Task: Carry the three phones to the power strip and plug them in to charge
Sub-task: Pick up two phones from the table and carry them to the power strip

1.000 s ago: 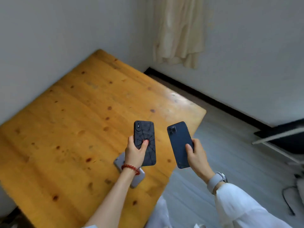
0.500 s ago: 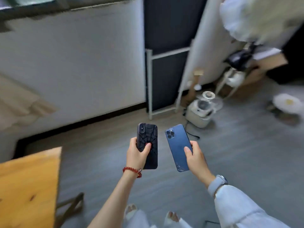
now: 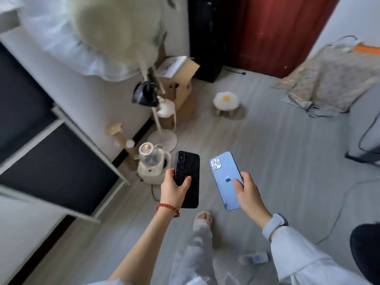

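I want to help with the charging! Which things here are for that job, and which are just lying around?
For the job: black phone in the left hand; blue phone in the right hand.

Just lying about: egg stool, cardboard box, kettle.

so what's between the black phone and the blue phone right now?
Nothing held between them: head view shows only a gap of grey floor between black phone and blue phone. They don't touch.

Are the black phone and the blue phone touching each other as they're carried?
Apart. The head view shows grey floor plainly between the black phone in the left hand and the blue phone in the right hand.
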A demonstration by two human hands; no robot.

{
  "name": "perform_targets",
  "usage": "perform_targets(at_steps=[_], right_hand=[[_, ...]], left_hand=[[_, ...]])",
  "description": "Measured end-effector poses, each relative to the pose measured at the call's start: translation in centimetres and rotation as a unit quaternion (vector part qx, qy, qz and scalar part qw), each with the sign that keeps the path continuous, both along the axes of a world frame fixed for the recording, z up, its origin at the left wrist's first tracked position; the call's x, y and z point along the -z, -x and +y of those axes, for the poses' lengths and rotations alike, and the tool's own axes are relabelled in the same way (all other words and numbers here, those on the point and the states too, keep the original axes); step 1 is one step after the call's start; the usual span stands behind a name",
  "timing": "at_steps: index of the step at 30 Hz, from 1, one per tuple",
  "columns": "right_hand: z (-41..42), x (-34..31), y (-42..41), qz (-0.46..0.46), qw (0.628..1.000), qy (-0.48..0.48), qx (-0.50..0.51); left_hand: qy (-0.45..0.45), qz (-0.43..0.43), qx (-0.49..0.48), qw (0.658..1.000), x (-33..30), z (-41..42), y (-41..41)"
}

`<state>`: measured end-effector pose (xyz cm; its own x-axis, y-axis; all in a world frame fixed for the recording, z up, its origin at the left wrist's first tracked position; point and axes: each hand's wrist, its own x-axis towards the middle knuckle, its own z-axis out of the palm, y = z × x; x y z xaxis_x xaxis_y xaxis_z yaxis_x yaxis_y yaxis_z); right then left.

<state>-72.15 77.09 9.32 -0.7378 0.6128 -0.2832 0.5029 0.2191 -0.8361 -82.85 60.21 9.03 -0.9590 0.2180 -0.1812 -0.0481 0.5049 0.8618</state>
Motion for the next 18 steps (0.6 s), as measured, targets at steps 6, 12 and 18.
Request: perform_targets(at_steps=[6, 12, 18], right_hand=[[12.5, -0.9, 9.5, -0.007, 0.998, 0.004, 0.069], [26.6, -1.6, 12.0, -0.004, 0.980, -0.007, 0.200], [43.0, -0.3, 12.6, 0.000, 0.956, -0.007, 0.293]], left_hand=[[0.008, -0.006, 0.078, 0.997, -0.8, 14.3, 11.9], [0.016, 0.008, 0.210, 0.978, -1.6, 33.0, 18.8], [0.017, 0.010, 0.299, 0.954, -0.8, 52.2, 20.4]])
